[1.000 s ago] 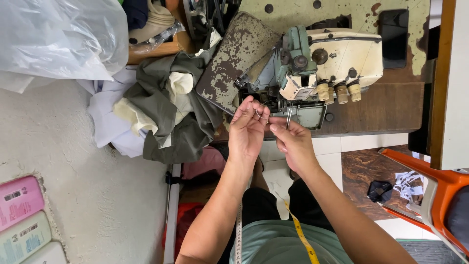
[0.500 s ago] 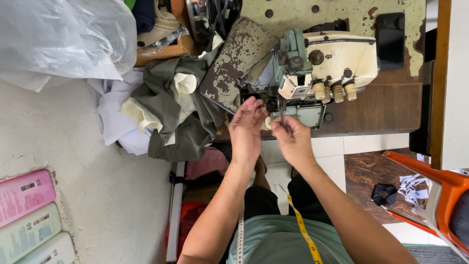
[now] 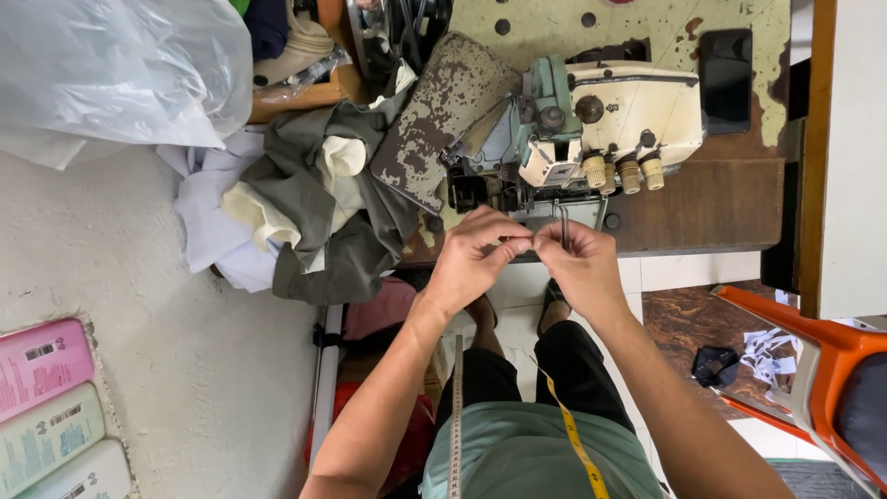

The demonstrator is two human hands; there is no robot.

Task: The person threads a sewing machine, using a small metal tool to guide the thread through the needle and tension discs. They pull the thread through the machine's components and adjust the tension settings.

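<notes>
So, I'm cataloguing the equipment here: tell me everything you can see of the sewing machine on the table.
The sewing machine is an old overlock type with a cream and pale green metal body. Three cream tension knobs line its front edge, and dark round knobs sit on top. It stands upright on a worn wooden table. A rust-speckled plate juts from its left side, with grey-green fabric draped beside it. The left hand and right hand meet just in front of it, holding thin metal tweezers.

My left hand (image 3: pixel 476 259) and right hand (image 3: pixel 577 263) meet fingertip to fingertip just below the sewing machine (image 3: pixel 591 139), both pinched, forearms converging.
</notes>
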